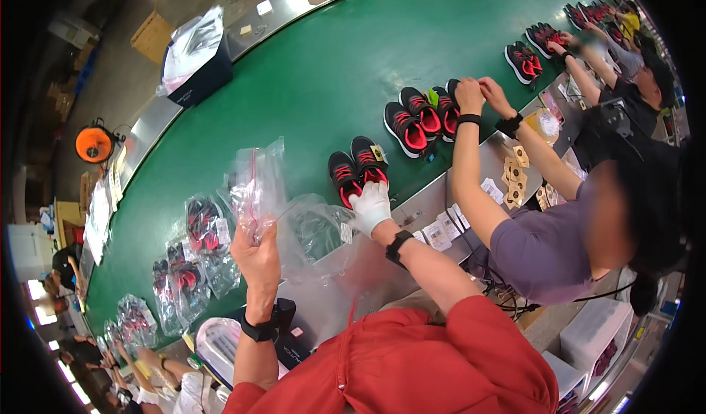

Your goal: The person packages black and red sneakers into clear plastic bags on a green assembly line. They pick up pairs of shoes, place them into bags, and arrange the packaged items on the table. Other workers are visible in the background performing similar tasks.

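My left hand [256, 256] is raised over the near side of the green belt. Its fingers are closed on a clear plastic bag [257, 186] with a red line down it. On my right hand [372, 207] is a white glove. The gloved fingers grip the heel openings of a pair of black sneakers [357, 165] with red laces and red linings, standing side by side on the belt. A small tag hangs on the right shoe. More clear film [312, 230] spreads between my two hands, a white label on it.
Bagged sneakers [202, 226] lie on the green belt [294, 98] to the left. At right, a co-worker's hands [482, 96] handle another pair [421, 116]. A dark bin [195, 61] holding plastic bags stands on the far edge. Labels [440, 230] lie on the metal ledge.
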{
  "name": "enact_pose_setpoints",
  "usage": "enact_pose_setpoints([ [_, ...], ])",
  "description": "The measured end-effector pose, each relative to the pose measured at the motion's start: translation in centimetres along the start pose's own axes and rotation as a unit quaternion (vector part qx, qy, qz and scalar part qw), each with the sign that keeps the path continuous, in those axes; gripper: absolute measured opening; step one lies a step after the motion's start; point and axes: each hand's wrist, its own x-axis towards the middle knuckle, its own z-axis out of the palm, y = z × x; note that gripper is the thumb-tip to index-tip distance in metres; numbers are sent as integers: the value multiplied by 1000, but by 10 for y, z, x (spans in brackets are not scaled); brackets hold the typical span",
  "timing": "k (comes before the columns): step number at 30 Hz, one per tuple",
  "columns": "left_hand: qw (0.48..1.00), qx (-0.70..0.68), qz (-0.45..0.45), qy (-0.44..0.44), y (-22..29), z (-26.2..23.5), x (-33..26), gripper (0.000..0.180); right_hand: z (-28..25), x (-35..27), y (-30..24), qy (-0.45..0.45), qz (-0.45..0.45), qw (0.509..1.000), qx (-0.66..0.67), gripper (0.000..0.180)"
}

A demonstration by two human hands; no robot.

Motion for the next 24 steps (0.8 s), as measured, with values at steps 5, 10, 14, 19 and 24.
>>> enact_pose_setpoints([
  [5, 999, 3, -40, 21, -23, -5, -4, 16, 4, 8, 16, 139, 0, 985, 106, 32],
  [10, 993, -63, -98, 31, -36, -9, -2, 15, -93, -11, 50, -51, 147, 752, 641, 45],
  [14, 982, -136, -131, -9, -35, -10, -1, 14, -139, -73, 32, 82, 27, 401, 912, 65],
  [19, 985, -140, -42, -95, -28, -10, -4, 15, -148, -112, 3, -95, 21, 803, 588, 40],
  [24, 969, -101, 22, -224, 8, 29, -69, 20, -126, -108, -68, 33, -162, 982, 96, 34],
])
